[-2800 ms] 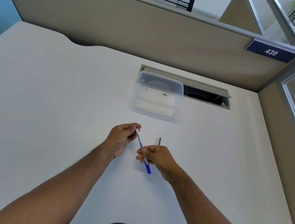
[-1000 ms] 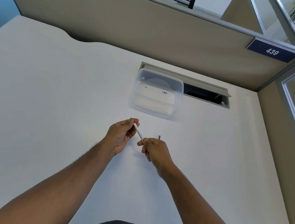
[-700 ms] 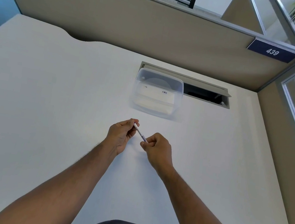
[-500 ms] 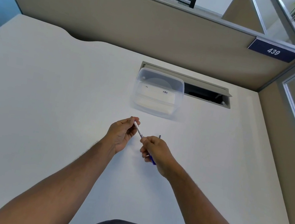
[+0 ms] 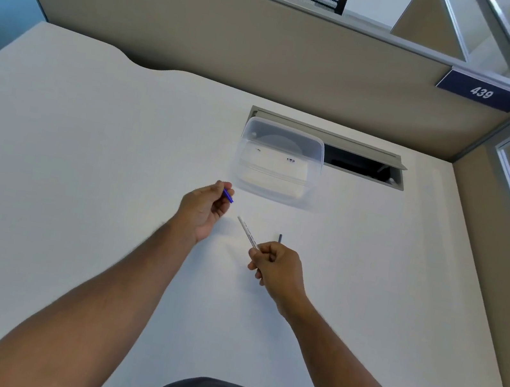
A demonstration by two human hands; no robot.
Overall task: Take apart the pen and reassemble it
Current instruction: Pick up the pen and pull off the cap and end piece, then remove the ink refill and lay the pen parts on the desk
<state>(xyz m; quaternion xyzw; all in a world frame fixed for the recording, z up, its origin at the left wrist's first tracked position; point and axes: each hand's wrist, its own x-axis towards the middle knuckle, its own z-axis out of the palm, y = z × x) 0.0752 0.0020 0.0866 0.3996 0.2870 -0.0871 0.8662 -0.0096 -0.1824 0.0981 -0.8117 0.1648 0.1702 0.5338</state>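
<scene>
My right hand (image 5: 277,266) pinches the lower end of a thin white pen barrel (image 5: 248,232), which slants up and to the left from my fingers. My left hand (image 5: 202,208) is apart from it, up and to the left, with thumb and fingers closed on a small blue pen piece (image 5: 228,195) whose end sticks out to the right. A short dark pen part (image 5: 280,238) lies on the white desk (image 5: 83,164) just above my right hand.
A clear plastic container (image 5: 279,162) stands upside down behind my hands, beside an open cable slot (image 5: 361,167). Beige partition walls (image 5: 238,42) close the desk at the back and right, one with a sign reading 439.
Half a second ago both hands held the pen together. Now they have pulled apart: the blue piece has come away in my left hand and the white barrel stays in my right.
</scene>
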